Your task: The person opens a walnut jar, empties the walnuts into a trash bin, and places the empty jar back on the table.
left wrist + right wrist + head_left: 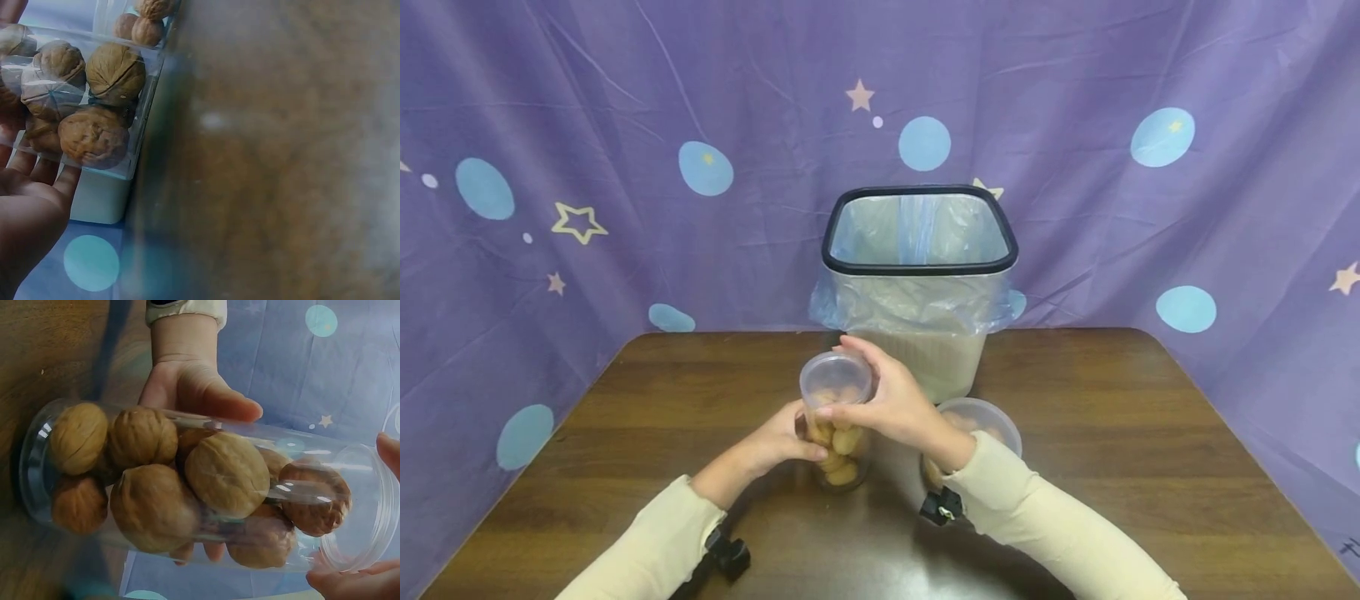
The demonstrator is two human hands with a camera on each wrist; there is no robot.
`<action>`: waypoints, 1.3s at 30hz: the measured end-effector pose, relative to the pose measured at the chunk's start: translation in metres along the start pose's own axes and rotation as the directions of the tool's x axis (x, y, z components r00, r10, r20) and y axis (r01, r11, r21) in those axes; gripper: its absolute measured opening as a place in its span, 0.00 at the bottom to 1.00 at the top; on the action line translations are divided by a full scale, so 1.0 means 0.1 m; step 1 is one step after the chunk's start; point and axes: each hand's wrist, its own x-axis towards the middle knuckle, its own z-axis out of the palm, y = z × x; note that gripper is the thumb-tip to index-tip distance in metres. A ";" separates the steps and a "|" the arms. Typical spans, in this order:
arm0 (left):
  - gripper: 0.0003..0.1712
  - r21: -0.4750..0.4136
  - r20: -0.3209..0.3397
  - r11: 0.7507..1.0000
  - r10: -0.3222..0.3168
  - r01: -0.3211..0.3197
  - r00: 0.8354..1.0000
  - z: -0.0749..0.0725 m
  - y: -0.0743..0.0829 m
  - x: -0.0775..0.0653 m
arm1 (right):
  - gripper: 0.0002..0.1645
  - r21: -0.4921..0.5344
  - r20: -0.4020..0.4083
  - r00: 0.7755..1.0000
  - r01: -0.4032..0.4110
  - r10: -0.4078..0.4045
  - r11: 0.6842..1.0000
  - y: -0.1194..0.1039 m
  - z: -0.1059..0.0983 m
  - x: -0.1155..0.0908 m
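Note:
A tall clear plastic jar (863, 454) with several walnuts (228, 475) inside stands upright before the person. My left hand (777, 439) grips its body from the left, thumb across the near side. Up at the translucent lid (835, 365), my right hand (887, 398) holds the jar's top, with thumb in front and fingers behind. In the right wrist view, the left hand (194, 390) lies around the jar wall, and right fingertips (340, 584) touch the rim of its top end. The left wrist view shows the left palm (31, 212) behind the walnuts.
A wider, round clear tub (1009, 427) with walnuts stands to the right, partly hidden by the right forearm. Behind the hands is a tall pale bin (951, 358) with a black rim and a plastic liner. All stand on a brown wooden table (1112, 450) before a purple curtain (760, 100).

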 end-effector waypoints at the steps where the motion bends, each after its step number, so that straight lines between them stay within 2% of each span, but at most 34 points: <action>1: 0.35 0.000 0.010 1.000 -0.002 0.002 1.000 0.00 0.01 0.01 | 0.51 0.010 -0.003 1.000 0.005 -0.005 1.000 0.00 -0.01 -0.01; 9: 0.34 0.027 0.045 0.999 0.028 -0.029 0.999 -0.01 0.13 0.08 | 0.49 0.125 -0.043 0.998 0.052 -0.047 0.991 -0.01 -0.11 -0.07; 15: 0.36 0.071 0.066 0.996 0.058 -0.063 0.996 -0.01 0.23 0.14 | 0.49 0.220 -0.057 0.998 0.029 -0.017 0.975 -0.02 -0.20 -0.11; 22: 0.34 0.140 0.093 0.986 0.078 -0.091 0.993 0.07 0.35 0.21 | 0.49 0.294 -0.057 0.998 0.008 0.010 0.956 0.01 -0.34 -0.22; 29: 0.31 0.254 0.060 0.962 0.090 -0.103 0.994 0.18 0.43 0.26 | 0.49 0.342 -0.073 0.997 0.014 0.011 0.940 0.08 -0.47 -0.31; 35: 0.30 0.301 0.046 0.947 0.101 -0.110 0.994 0.26 0.50 0.33 | 0.50 0.349 -0.096 0.995 0.045 -0.012 0.936 0.13 -0.60 -0.38; 39: 0.30 0.350 0.024 0.932 0.092 -0.094 0.995 0.29 0.55 0.36 | 0.50 0.359 -0.088 0.996 0.018 0.014 0.933 0.17 -0.69 -0.44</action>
